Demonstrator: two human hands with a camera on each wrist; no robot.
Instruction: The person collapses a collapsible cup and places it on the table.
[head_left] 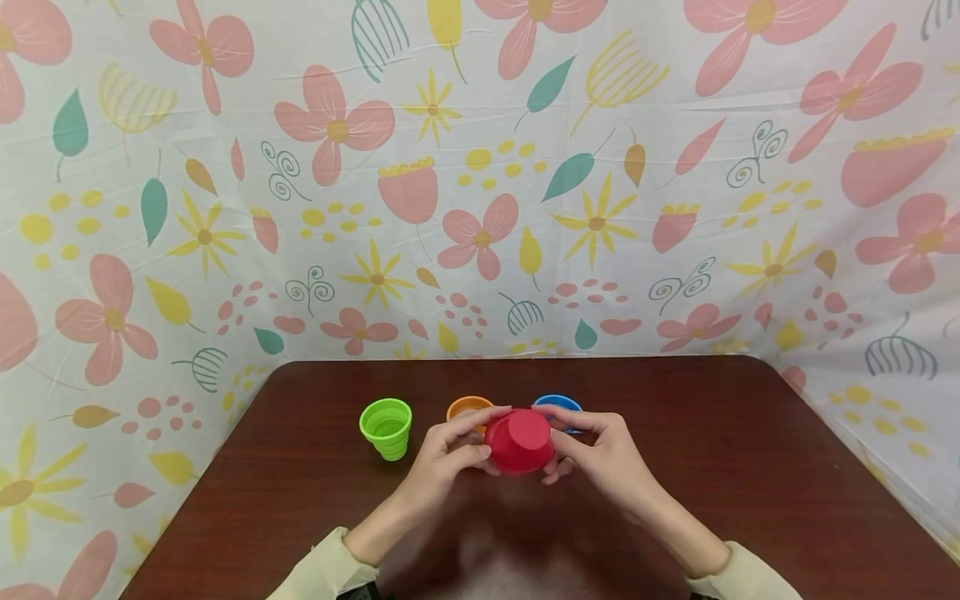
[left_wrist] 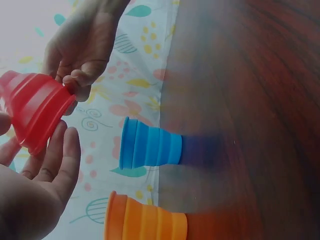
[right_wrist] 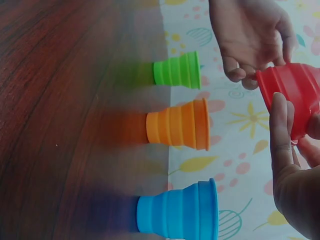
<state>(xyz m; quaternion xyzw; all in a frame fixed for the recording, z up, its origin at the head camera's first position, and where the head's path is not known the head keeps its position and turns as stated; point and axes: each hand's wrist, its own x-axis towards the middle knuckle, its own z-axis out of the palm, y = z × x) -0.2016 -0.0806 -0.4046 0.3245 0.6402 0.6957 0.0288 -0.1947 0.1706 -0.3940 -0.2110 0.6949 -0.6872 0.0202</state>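
Both hands (head_left: 441,452) (head_left: 611,454), apparently half-curled, around an upside-down red cup (head_left: 517,443)

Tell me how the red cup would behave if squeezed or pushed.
The red cup probably flexes, since its stepped wall looks rubbery. With its base narrower than its rim, it might tip. On its side, its round, tapered body would likely roll in a curve.

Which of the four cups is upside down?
The red cup, held rim downward by the left hand and right hand; the green cup, orange cup and blue cup stand upright on the table.
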